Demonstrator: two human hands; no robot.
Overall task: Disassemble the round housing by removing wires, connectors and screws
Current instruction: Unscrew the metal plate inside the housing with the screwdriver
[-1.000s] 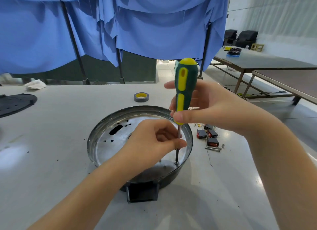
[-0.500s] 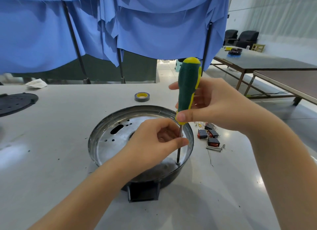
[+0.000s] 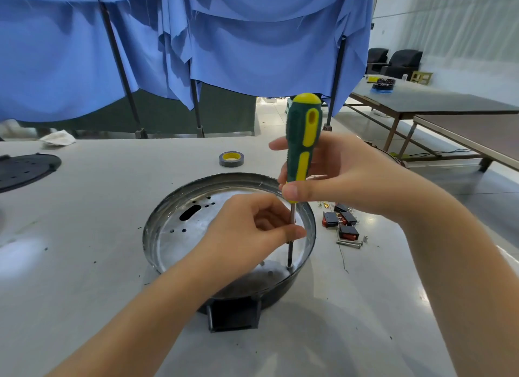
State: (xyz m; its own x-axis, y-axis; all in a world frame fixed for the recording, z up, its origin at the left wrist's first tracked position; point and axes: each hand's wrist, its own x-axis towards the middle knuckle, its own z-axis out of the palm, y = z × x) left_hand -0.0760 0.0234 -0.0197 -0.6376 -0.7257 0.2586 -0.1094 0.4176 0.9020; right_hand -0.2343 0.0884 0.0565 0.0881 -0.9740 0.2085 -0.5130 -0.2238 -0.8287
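The right hand [image 3: 345, 177] grips one green-and-yellow screwdriver [image 3: 302, 146] upright; the left hand [image 3: 250, 230] pinches its shaft; its tip meets a screw [image 3: 289, 266] inside the single round housing [image 3: 168, 222]; three switches [image 3: 341, 223] lie right of the housing; one tape roll [image 3: 231, 159] behind it.

Right hand [image 3: 345, 177] fingers curled, gripping; left hand [image 3: 250, 230] fingers pinched together, forearm reaching inward.

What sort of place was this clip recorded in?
Probably a workshop or a data-recording hall, not a home. A blue cloth backdrop hangs on poles behind a large grey worktable; further bare tables stand to the right, and removed red switches and bolts lie beside the round housing.
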